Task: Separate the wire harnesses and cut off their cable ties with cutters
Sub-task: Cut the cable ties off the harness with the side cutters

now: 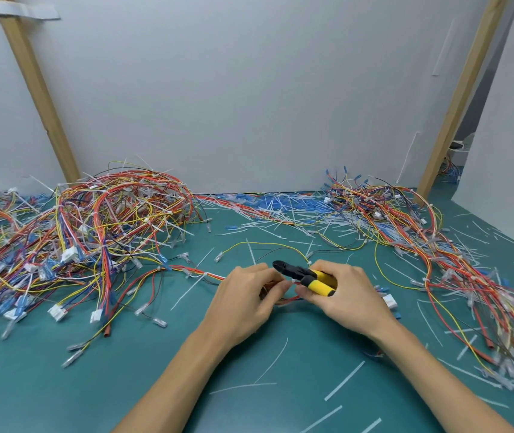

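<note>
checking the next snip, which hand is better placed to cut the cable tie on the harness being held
Right. The right hand grips the cutters, their black tip pointing toward the left hand, which holds the harness.

A teal mat (124, 385) is lying under and all around the left hand (243, 296) and the right hand (347, 295). Well beyond them a pale grey board (249, 104) is standing upright along the mat's far edge. A wooden batten (37, 89) is leaning against it far out past the left hand, with white tape (21, 10) running across its top. A second batten (461, 98) is slanting up past the right hand.
</note>
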The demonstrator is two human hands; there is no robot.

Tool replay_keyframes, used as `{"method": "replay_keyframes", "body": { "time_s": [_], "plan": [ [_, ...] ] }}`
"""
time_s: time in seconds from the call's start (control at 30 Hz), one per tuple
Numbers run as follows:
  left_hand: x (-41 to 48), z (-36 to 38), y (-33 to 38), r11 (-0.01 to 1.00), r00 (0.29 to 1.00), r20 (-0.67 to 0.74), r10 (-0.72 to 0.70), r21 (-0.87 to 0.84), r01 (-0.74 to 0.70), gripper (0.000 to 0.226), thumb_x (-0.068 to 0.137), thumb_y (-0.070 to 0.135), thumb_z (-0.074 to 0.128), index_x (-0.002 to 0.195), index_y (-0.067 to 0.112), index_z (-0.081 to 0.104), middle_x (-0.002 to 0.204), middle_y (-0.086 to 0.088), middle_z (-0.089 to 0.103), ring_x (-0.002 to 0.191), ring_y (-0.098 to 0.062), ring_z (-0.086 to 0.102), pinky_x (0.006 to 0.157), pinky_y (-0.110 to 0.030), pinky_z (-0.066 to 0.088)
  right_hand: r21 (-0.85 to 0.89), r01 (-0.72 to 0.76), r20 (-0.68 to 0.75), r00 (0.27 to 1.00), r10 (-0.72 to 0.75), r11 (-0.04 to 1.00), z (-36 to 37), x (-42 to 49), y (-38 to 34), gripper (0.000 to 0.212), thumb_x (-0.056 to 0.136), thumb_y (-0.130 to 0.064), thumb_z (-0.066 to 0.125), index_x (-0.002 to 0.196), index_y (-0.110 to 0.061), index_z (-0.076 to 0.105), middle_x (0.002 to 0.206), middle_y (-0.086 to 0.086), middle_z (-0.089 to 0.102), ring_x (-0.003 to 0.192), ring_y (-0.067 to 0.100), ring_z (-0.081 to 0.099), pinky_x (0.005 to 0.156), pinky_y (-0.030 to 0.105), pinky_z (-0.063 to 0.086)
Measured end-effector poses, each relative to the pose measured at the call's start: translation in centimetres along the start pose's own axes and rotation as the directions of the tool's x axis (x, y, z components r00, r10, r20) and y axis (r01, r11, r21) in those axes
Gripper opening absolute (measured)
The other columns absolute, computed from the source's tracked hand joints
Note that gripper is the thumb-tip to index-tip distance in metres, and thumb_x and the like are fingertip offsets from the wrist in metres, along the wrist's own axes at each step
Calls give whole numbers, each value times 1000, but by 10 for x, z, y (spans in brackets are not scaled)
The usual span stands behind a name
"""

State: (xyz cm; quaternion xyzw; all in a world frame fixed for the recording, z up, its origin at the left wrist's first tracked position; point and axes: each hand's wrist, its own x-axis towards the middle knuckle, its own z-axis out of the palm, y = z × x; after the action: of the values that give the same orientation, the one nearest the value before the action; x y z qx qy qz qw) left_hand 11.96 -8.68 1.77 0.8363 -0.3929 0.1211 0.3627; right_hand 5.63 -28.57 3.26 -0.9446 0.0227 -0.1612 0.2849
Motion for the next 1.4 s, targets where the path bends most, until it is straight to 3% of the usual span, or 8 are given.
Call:
{"method": "replay_keyframes", "body": {
  "time_s": [0.2,0.4,0.53,0.73,0.9,1.1,1.27,1.4],
  "plan": [
    [2,-9,3,997,975,-211,73,-24,-79,16,95,35,63,109,29,70,107,15,61,91,-1,62,87,-33,42,134,-44,56,998,37,990,-2,5,7,27,84,-42,77,74,-24,60,64,2,58,57,10,44,55,28,32],
    [8,-24,-9,988,778,-619,-107,-151,15,24,97,14,56,115,28,46,118,6,49,91,-8,59,84,-25,45,425,-146,114,988,107,894,-4,13,14,25,88,-32,77,83,-10,67,70,8,62,66,15,51,69,33,39],
    [6,-15,-20,969,904,-368,-217,-191,155,14,101,15,54,112,22,58,101,8,66,96,-7,60,86,-38,48,523,-161,154,984,93,837,-6,14,18,20,89,-25,76,85,-8,67,71,-5,62,68,13,53,70,29,42],
    [5,2,-11,991,992,-90,-86,-115,76,18,94,36,64,107,24,65,91,15,70,91,-6,64,93,-40,48,604,-173,114,985,130,778,-8,17,22,18,87,-21,76,80,-8,67,65,-10,59,57,1,52,53,8,38],
    [5,1,-11,996,991,-120,-56,-78,47,23,84,20,74,104,23,64,82,14,62,74,-10,57,79,-37,50,603,-178,72,983,169,778,-5,19,22,14,87,-23,77,76,-19,69,62,-16,62,57,-2,54,57,8,40],
    [7,3,-17,995,991,-115,-68,-81,59,26,81,11,72,106,20,68,86,10,67,70,-9,55,72,-24,47,375,-150,-121,970,209,915,7,19,21,27,85,-40,77,81,-14,68,74,9,67,71,32,56,67,41,45],
    [8,4,-17,989,987,-116,-115,-106,103,19,84,15,75,103,18,73,68,12,59,60,-7,50,65,-8,37,204,-153,-205,959,195,967,7,18,22,29,82,-50,77,78,-25,63,71,7,65,71,27,58,63,39,46],
    [8,4,-16,984,982,-138,-132,-141,112,11,87,20,74,98,19,75,66,8,61,60,-9,49,64,-15,40,189,-167,-218,954,207,968,8,17,24,28,80,-51,78,81,-27,65,71,2,67,70,21,58,62,36,47]
  ]
}}
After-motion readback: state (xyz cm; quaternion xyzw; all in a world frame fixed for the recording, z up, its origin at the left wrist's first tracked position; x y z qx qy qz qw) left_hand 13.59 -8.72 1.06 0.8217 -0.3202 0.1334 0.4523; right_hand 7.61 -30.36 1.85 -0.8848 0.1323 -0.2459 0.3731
